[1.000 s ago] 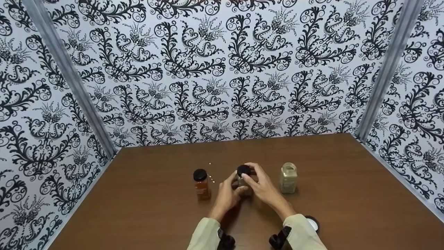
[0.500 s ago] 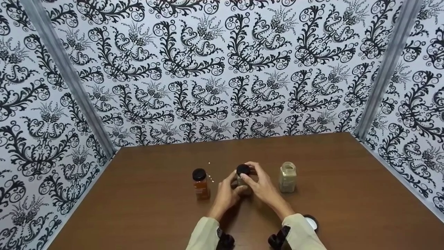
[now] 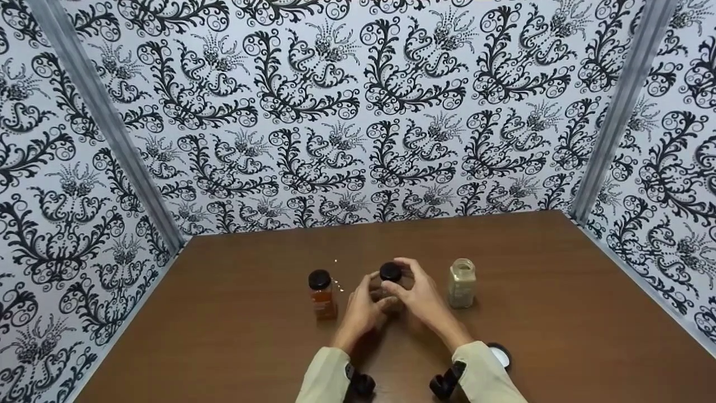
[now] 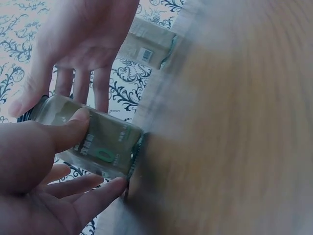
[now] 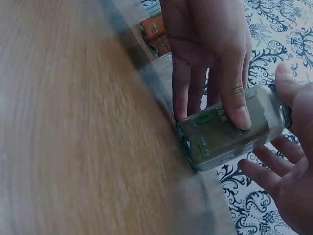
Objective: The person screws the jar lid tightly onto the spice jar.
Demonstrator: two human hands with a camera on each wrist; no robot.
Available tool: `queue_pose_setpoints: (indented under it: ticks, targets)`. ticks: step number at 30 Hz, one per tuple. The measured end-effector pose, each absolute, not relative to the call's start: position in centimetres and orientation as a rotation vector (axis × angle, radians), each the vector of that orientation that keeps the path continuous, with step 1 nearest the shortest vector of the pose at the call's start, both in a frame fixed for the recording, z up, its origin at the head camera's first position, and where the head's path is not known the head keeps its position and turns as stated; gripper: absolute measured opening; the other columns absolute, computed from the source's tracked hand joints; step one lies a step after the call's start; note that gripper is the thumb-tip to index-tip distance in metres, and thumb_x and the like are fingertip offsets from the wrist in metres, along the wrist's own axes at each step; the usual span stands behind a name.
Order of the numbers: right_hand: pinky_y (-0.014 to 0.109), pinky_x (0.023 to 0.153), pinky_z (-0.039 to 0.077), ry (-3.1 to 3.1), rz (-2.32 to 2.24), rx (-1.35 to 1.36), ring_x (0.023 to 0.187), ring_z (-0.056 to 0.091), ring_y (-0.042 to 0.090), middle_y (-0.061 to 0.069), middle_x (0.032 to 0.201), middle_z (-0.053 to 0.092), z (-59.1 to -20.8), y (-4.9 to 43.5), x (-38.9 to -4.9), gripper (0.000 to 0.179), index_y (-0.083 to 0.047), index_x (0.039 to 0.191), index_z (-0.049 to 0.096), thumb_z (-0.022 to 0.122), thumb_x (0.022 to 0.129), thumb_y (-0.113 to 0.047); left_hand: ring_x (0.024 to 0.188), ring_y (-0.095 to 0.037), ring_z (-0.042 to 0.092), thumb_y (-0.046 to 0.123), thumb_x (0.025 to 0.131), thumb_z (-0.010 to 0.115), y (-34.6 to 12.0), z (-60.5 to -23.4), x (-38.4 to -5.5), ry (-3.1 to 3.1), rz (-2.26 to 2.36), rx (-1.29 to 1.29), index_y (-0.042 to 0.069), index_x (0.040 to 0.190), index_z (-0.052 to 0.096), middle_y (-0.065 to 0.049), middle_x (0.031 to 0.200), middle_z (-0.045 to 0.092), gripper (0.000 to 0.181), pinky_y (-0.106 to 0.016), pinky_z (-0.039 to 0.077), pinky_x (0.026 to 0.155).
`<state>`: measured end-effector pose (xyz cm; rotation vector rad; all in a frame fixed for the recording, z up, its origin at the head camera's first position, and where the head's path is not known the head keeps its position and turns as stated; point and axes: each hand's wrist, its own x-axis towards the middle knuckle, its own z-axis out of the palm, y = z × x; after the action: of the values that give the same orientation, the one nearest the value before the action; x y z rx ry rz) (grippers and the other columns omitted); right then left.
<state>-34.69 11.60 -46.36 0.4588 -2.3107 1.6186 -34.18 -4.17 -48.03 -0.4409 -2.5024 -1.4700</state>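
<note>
A glass spice jar (image 4: 105, 142) of brownish-green powder stands upright between both hands, its base right at the tabletop. The left hand (image 3: 362, 310) grips its body low down, thumb laid over the green-marked label. Around the jar's black lid (image 3: 390, 271) curl the thumb and fingers of the right hand (image 3: 423, 299). To the right stands an uncapped spice jar (image 3: 462, 288) of pale powder. A spice jar with orange-red contents (image 3: 323, 305) and a black lid stands left of the hands.
A loose black lid (image 3: 499, 356) with a white inside lies beside the right sleeve (image 3: 484, 372). Several pale crumbs (image 3: 340, 286) are scattered by the orange-red jar. Patterned walls (image 3: 358, 112) border the brown table (image 3: 235, 336) at the back and sides.
The right thumb has shifted slightly left along the front of the lid. The left hand keeps its grip on the jar. The head view has drifted a little.
</note>
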Motion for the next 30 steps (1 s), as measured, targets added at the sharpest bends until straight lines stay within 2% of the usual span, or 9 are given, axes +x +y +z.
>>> queue_pose_setpoints:
  ticks: [6,14,18,23,27,30]
  targets:
    - [0.055,0.105,0.045,-2.354,1.469,0.464,0.125,0.058,0.031,0.011,0.130,0.063,-45.5,11.6,-34.5,0.057,-0.013,0.135,0.056,0.077,0.087,-0.034,0.113,-0.038,0.068,0.020,0.087,0.079,-4.6,-47.3,-34.0,-2.531,-1.491,-0.427,0.000,0.141,0.047,-0.025,0.125,0.067,0.065,-0.052,0.053,0.096]
    - [0.054,0.098,0.052,-2.337,1.347,0.490,0.124,0.058,0.034,0.014,0.128,0.060,-44.5,12.7,-33.7,0.050,-0.012,0.133,0.058,0.074,0.090,-0.031,0.117,-0.044,0.064,0.018,0.087,0.079,-4.7,-45.8,-33.1,-2.537,-1.478,-0.358,0.001,0.141,0.046,-0.030,0.130,0.061,0.065,-0.054,0.053,0.096]
    - [0.049,0.093,0.055,-2.316,1.272,0.500,0.119,0.060,0.030,0.014,0.125,0.062,-44.1,13.6,-33.0,0.045,-0.010,0.131,0.060,0.074,0.092,-0.028,0.118,-0.045,0.061,0.015,0.086,0.079,-5.0,-45.9,-32.4,-2.523,-1.443,-0.331,0.001,0.137,0.049,-0.030,0.129,0.061,0.061,-0.055,0.052,0.096]
    - [0.037,0.092,0.056,-2.323,1.218,0.516,0.115,0.063,0.023,0.005,0.120,0.065,-43.6,14.7,-31.7,0.043,-0.010,0.130,0.061,0.074,0.092,-0.024,0.114,-0.041,0.062,0.015,0.086,0.080,-5.4,-45.7,-31.4,-2.525,-1.399,-0.287,0.002,0.128,0.052,-0.025,0.123,0.063,0.053,-0.053,0.052,0.095]
    - [0.032,0.085,0.057,-2.291,1.168,0.598,0.108,0.065,0.025,0.002,0.115,0.066,-43.6,15.8,-30.7,0.036,-0.009,0.125,0.063,0.073,0.092,-0.016,0.104,-0.035,0.064,0.015,0.084,0.081,-5.5,-45.5,-30.4,-2.539,-1.351,-0.280,0.004,0.116,0.056,-0.019,0.112,0.065,0.043,-0.046,0.055,0.090]
    - [0.030,0.078,0.058,-2.245,1.092,0.658,0.101,0.067,0.020,0.000,0.111,0.067,-43.9,16.8,-29.7,0.032,-0.011,0.120,0.065,0.073,0.090,-0.009,0.100,-0.031,0.064,0.016,0.082,0.083,-5.4,-45.3,-29.6,-2.539,-1.328,-0.331,0.005,0.110,0.058,-0.016,0.106,0.065,0.039,-0.040,0.054,0.086]
